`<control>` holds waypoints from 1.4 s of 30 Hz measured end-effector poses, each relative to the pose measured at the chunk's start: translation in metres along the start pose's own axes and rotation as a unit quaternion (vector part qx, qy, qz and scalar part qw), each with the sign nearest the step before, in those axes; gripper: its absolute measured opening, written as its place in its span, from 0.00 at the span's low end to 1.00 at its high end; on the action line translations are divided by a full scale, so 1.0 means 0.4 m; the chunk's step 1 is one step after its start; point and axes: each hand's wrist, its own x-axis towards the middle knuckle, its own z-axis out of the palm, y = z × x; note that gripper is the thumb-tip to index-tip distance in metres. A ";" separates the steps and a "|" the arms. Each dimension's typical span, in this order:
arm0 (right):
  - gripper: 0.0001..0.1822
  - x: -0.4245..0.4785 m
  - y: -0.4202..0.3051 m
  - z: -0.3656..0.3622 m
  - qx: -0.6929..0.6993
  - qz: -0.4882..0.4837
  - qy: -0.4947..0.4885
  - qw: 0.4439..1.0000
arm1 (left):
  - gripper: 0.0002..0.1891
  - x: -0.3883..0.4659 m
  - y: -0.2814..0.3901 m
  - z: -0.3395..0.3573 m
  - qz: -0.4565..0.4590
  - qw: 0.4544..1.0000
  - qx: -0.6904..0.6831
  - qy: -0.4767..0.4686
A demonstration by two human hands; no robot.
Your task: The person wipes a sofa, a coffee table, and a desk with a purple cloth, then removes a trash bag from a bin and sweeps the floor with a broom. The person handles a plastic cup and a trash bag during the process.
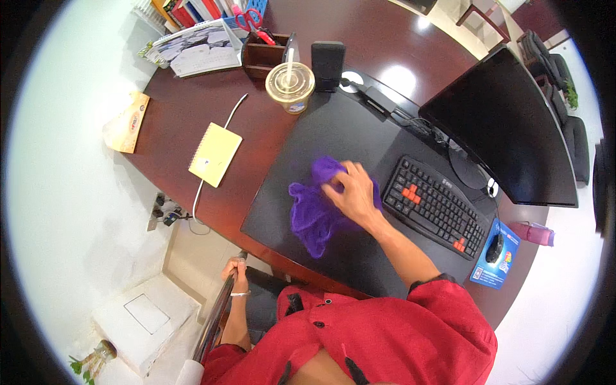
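My right hand (355, 195) presses on a crumpled purple cloth (313, 219), with part of it bunched between thumb and fingers. The cloth lies on the black desk mat (281, 226), just left of a black keyboard (435, 207) with a few orange keys; its edge near my fingers is slightly blurred. My left hand (234, 270) is below the desk's front edge, closed around a dark glossy bar (214, 317), which looks like a chair's armrest. A bracelet circles that wrist.
Around the mat on the brown wooden desk (192, 120) are a lidded cup with a straw (290, 87), yellow notebook (215, 154), white cable (197, 202), black stand (327, 66), desk organizer (264, 55), calendar (202, 50), tissue pack (130, 125), monitor (500, 130), and mouse (494, 249) on a blue pad.
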 end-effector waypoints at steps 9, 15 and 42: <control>0.23 0.106 0.148 -0.086 -0.214 0.031 0.124 0.968 | 0.15 0.048 -0.003 0.009 -0.013 0.996 0.077 -0.053; 0.21 -0.169 -0.085 0.003 0.090 0.065 -0.148 0.983 | 0.12 0.090 -0.015 -0.022 -0.016 0.991 0.077 -0.105; 0.47 0.393 -0.143 -0.104 -0.089 -0.027 0.072 0.993 | 0.09 0.162 0.117 -0.089 0.020 0.993 -0.085 -0.083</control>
